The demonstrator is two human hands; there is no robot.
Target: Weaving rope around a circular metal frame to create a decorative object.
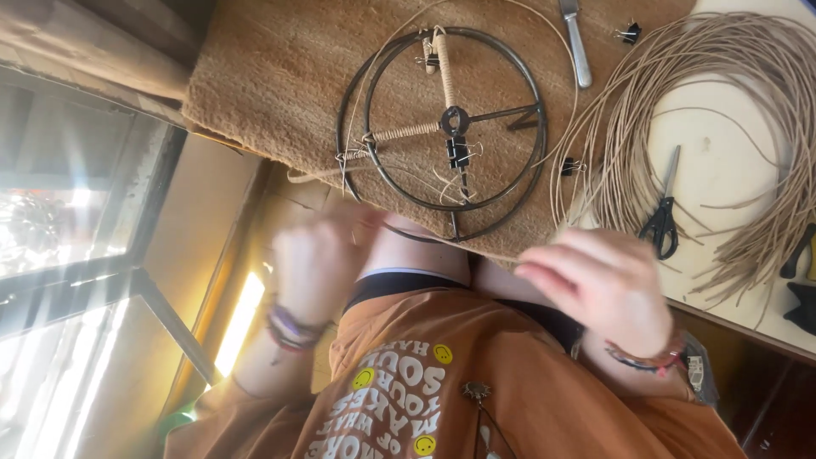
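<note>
A round dark metal frame (pixel 442 127), two rings joined by spokes, lies on a brown fibre mat (pixel 280 68) in front of me. Two spokes are wrapped in pale cane and small black clips hang on the frame. A thin cane strand (pixel 450 240) stretches across the frame's near edge between my hands. My left hand (pixel 314 263) is blurred and closed at the strand's left end. My right hand (pixel 603 285) pinches the strand's right end between thumb and fingers. Both wrists carry bracelets. My orange printed shirt fills the bottom of the view.
A big loose coil of cane (pixel 731 110) lies on the white tabletop (pixel 722 161) at the right, with black scissors (pixel 663 217) inside it. A metal tool handle (pixel 578 47) and a binder clip (pixel 629 34) lie at the top. A bright window (pixel 68 212) is at the left.
</note>
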